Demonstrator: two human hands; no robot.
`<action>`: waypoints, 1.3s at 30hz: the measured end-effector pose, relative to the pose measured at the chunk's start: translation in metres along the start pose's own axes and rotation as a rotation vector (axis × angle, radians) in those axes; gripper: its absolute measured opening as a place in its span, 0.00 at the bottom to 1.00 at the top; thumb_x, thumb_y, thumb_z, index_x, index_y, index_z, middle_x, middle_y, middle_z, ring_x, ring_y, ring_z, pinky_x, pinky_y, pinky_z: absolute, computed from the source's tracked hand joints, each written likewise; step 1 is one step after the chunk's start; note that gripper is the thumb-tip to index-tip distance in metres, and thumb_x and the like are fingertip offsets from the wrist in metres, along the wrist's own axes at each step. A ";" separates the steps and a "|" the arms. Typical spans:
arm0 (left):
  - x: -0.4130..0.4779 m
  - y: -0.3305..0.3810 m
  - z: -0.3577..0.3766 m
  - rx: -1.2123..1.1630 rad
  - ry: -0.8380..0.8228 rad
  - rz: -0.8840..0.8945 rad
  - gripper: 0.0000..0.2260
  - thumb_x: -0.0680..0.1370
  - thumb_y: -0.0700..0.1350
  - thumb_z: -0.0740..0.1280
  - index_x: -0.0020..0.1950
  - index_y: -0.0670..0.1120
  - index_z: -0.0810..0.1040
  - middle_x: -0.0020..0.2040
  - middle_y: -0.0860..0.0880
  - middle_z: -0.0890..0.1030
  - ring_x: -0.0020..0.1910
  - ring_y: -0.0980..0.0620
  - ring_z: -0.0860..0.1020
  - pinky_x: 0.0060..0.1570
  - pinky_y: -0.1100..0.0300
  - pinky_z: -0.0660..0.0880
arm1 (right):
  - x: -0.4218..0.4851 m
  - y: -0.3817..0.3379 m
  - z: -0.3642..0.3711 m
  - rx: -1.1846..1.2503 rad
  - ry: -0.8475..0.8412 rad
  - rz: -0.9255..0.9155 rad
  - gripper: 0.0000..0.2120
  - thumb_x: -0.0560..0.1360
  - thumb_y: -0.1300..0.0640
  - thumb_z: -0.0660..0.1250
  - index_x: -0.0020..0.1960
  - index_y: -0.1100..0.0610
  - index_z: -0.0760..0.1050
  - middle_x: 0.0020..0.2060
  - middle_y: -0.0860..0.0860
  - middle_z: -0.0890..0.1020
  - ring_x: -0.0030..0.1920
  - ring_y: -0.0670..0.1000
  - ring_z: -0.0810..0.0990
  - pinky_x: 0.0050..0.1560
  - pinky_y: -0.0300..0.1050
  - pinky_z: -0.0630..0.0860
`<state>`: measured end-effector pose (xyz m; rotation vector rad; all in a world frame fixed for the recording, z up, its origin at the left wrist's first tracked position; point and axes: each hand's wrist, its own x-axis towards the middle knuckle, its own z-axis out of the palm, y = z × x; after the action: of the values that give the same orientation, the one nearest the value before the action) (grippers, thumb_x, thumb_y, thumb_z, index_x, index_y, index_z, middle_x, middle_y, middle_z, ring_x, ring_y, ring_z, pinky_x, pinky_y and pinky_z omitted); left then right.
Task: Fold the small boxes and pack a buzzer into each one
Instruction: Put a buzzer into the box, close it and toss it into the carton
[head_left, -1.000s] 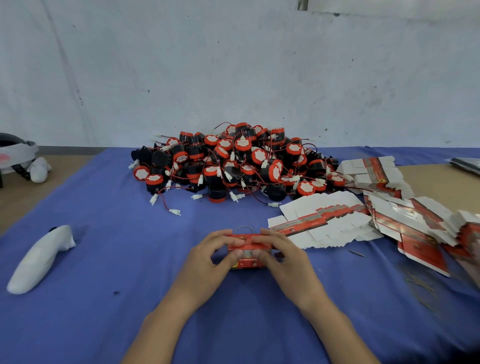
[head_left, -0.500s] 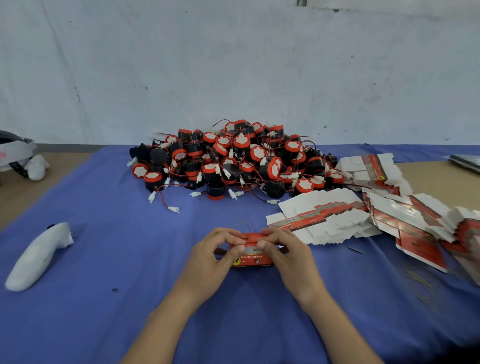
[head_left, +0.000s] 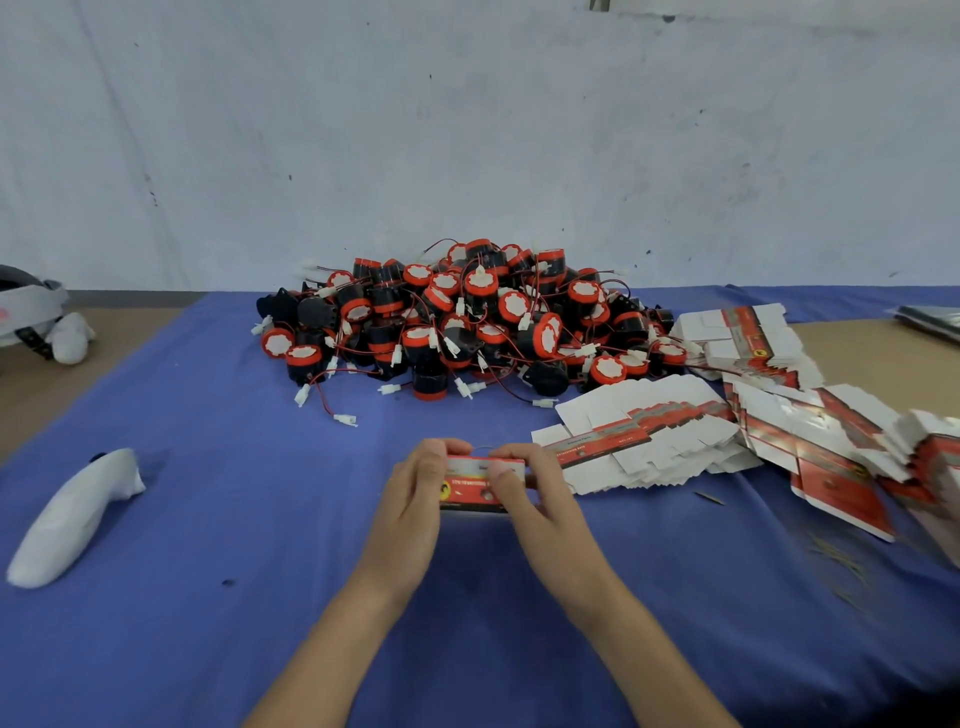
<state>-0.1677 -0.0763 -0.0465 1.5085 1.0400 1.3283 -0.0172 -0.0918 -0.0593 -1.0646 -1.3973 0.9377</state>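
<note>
Gripping a small red box (head_left: 470, 488) at both ends with curled left hand (head_left: 415, 493) and right hand (head_left: 543, 501), over the blue bench (head_left: 249, 519), before a buzzer heap (head_left: 467, 322).

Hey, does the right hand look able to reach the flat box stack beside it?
Probably yes: the flat box stack lies just beside the right hand, nothing between them, though that hand and the left hand both grip the small red box.

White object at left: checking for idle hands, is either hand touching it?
No: left hand and right hand grip the red box, apart from the white object.
</note>
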 end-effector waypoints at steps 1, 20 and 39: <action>0.000 0.001 0.001 -0.045 0.007 -0.005 0.15 0.80 0.63 0.56 0.52 0.58 0.79 0.49 0.56 0.82 0.48 0.58 0.81 0.45 0.69 0.75 | 0.000 -0.001 0.010 0.043 0.006 0.010 0.08 0.81 0.43 0.61 0.57 0.43 0.75 0.54 0.45 0.79 0.53 0.42 0.80 0.51 0.35 0.76; 0.000 -0.005 0.013 0.085 0.105 0.076 0.10 0.85 0.46 0.57 0.45 0.47 0.72 0.40 0.53 0.80 0.39 0.57 0.78 0.37 0.65 0.75 | 0.002 -0.003 0.028 0.181 0.079 0.085 0.11 0.85 0.49 0.58 0.52 0.55 0.74 0.43 0.45 0.80 0.43 0.41 0.79 0.44 0.32 0.75; 0.004 -0.001 -0.001 -0.220 0.001 -0.079 0.19 0.72 0.50 0.62 0.60 0.65 0.76 0.55 0.60 0.79 0.52 0.60 0.81 0.45 0.66 0.78 | -0.003 -0.008 0.026 0.248 0.004 0.090 0.18 0.82 0.50 0.65 0.70 0.39 0.67 0.60 0.45 0.80 0.56 0.42 0.82 0.53 0.34 0.77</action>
<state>-0.1684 -0.0724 -0.0465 1.2911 0.9125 1.3414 -0.0437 -0.0967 -0.0553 -0.9466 -1.2018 1.1415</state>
